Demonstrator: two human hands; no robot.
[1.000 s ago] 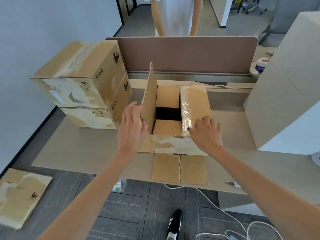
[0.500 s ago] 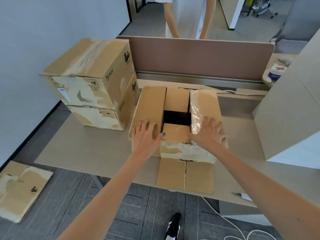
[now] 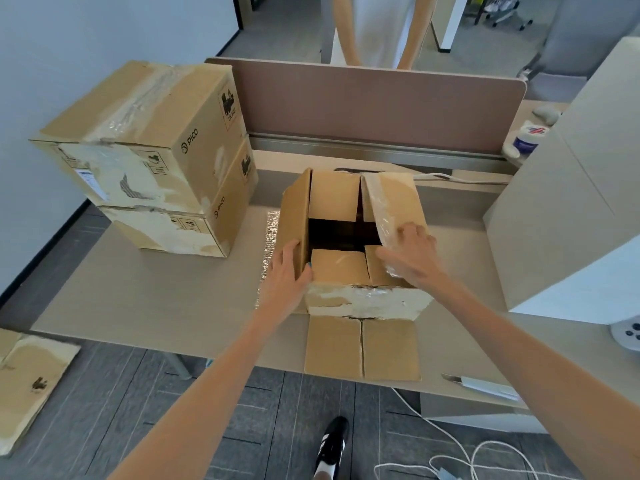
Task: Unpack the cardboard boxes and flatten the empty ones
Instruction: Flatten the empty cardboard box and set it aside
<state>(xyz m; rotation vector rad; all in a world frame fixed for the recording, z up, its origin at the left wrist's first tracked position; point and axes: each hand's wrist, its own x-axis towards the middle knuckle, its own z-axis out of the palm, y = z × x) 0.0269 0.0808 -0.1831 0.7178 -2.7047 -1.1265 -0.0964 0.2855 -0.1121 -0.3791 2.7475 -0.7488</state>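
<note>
Cardboard box (image 3: pixel 363 301) caught at flap-opening step: left flap (image 3: pixel 294 216) gripped by left hand (image 3: pixel 287 271), taped right flap (image 3: pixel 394 199) by right hand (image 3: pixel 412 258); next likely needed: wider spread, interior check.

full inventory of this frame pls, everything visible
open box: 1, brown, desk centre
closed boxes: 2, brown, stacked, desk left
flattened cardboard: at least 1, brown, floor left
desk: 1, beige
divider: 1, dusty pink, desk's far edge
big box: 1, off-white, right side
tub: 1, white with blue label, far right
cutter: 1, grey, desk's near edge
cable: 1, white, floor
other person: 1, white top, behind divider
shoe: 1, black and white, floor
left hand: grips open box's left flap
right hand: holds its taped right flap
</note>
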